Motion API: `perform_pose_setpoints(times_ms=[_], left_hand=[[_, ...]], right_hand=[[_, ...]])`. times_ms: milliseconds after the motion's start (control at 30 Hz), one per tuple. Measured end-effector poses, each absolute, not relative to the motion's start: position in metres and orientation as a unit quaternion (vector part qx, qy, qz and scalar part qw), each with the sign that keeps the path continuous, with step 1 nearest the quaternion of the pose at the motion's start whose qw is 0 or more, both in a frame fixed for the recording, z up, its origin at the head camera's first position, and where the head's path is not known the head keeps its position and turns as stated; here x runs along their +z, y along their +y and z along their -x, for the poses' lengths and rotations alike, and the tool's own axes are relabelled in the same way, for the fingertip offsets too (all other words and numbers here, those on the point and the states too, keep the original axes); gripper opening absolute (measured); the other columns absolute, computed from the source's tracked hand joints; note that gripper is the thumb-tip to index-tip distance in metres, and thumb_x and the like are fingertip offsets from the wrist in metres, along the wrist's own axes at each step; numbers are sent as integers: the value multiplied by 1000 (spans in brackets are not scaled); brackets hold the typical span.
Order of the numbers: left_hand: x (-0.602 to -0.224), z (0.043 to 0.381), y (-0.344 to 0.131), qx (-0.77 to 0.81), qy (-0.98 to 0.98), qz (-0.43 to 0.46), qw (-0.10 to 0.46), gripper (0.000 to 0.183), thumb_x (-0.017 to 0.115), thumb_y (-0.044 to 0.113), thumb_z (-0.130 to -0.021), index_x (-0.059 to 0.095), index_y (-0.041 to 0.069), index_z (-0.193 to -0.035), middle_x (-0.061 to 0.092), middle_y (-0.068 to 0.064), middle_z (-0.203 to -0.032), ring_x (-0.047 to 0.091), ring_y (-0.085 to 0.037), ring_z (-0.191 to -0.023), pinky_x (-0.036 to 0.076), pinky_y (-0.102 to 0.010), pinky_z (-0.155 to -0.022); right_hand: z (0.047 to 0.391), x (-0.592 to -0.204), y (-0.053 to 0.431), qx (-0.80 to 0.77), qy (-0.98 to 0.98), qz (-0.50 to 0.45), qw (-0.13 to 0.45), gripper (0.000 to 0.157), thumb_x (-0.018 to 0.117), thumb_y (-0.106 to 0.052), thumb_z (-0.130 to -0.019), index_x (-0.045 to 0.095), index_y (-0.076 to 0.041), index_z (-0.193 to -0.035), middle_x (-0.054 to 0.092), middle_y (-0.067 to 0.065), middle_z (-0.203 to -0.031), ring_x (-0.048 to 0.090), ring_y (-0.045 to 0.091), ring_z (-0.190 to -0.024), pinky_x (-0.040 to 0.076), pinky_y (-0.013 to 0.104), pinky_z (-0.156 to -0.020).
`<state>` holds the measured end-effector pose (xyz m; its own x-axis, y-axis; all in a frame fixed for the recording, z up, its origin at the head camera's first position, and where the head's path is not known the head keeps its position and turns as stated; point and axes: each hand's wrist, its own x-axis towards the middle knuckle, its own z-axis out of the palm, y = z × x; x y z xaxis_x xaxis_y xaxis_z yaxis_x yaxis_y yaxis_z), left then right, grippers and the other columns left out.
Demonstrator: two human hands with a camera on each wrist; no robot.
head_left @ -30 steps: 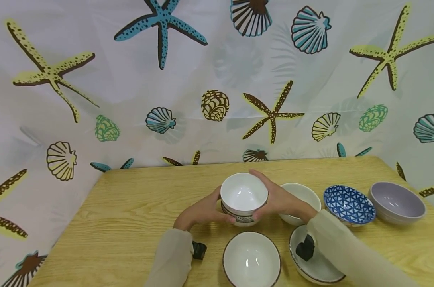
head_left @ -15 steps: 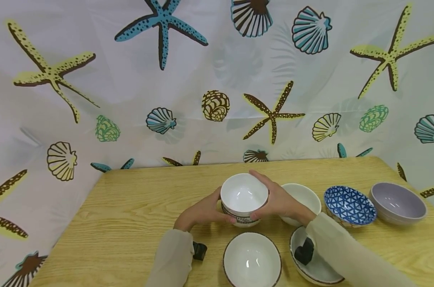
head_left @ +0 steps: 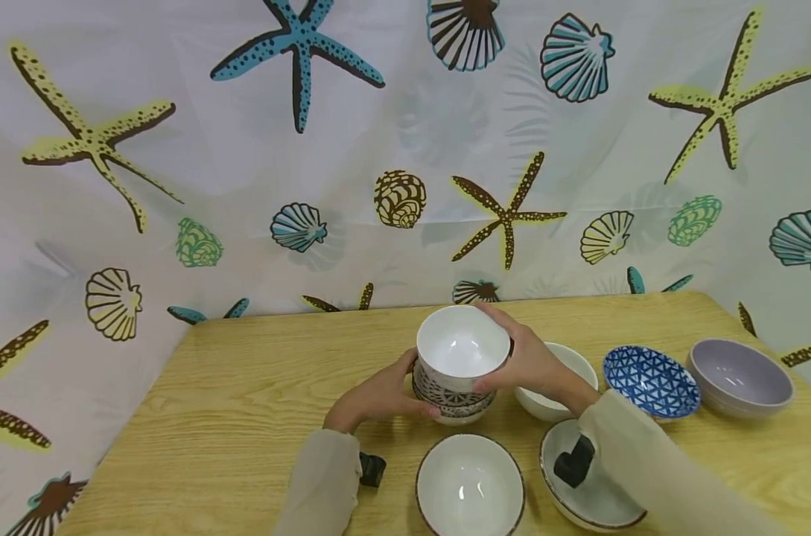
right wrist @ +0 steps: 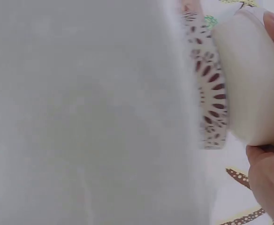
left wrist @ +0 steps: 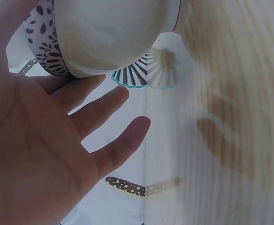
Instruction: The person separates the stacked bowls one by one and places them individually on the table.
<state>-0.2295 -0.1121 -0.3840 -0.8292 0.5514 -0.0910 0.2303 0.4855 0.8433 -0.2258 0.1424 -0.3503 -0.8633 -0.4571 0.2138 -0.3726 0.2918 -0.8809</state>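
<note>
My right hand (head_left: 529, 363) grips a bowl with a white inside (head_left: 464, 342) by its sides, thumb in front and fingers behind. It is raised and tilted over a bowl with a dark patterned band (head_left: 452, 397), whose inside is hidden. My left hand (head_left: 381, 391) holds that patterned bowl at its left side, thumb in front. In the left wrist view several fingers of the left hand (left wrist: 48, 131) spread loose beside the patterned bowl's pale underside (left wrist: 109, 33). In the right wrist view, the right hand (right wrist: 268, 183) holds the upper bowl (right wrist: 249, 79) at the edge.
Before the hands stands a brown-rimmed white bowl (head_left: 470, 487). Another brown-rimmed bowl (head_left: 602, 495) sits under the right forearm. To the right are a cream bowl (head_left: 546, 406), a blue patterned bowl (head_left: 652, 381) and a lilac bowl (head_left: 740, 376) on the wooden table (head_left: 244, 417).
My right hand has lifted the white-inside bowl up and slightly right, and more of the patterned band beneath shows. My left hand has stayed in place.
</note>
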Motion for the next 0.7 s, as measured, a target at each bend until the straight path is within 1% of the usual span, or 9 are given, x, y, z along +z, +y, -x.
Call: perform_pose_setpoints(times_ms=[200,367,600,700], left_hand=[[-384,228,-112,446,852,-215,172,107,85,31,-72,17,12,-152,29,-14,-154,28,-34,-142,28,-53,-113],[-385,228,-111,446,854,-212,167,102,85,29,-71,22,15,-151,34,-11,-152,30,-33,-141,28,-55,-112],[-384,228,-112,447,850,-229,160,100,85,27,-72,24,13,-150,37,-11,-150,33,-32,-139,28,-53,-112],[-382,229,-112,444,852,-230,156,101,84,27,-72,23,11,-150,37,-12,-149,34,-32,-138,29,-52,-112]], right_hand=[[224,-341,149,-563,784,257,41,115,90,-18,-63,18,-16,-154,31,16,-152,41,40,-130,45,49,-99],[221,-337,156,-560,788,252,34,113,88,-14,-66,16,-15,-154,30,17,-152,40,42,-131,44,49,-100],[216,-334,168,-550,799,244,12,108,85,-16,-70,16,-14,-154,31,18,-151,42,43,-129,46,49,-98],[213,-332,174,-551,799,239,6,109,85,-14,-70,16,-11,-154,31,18,-151,42,42,-128,47,45,-98]])
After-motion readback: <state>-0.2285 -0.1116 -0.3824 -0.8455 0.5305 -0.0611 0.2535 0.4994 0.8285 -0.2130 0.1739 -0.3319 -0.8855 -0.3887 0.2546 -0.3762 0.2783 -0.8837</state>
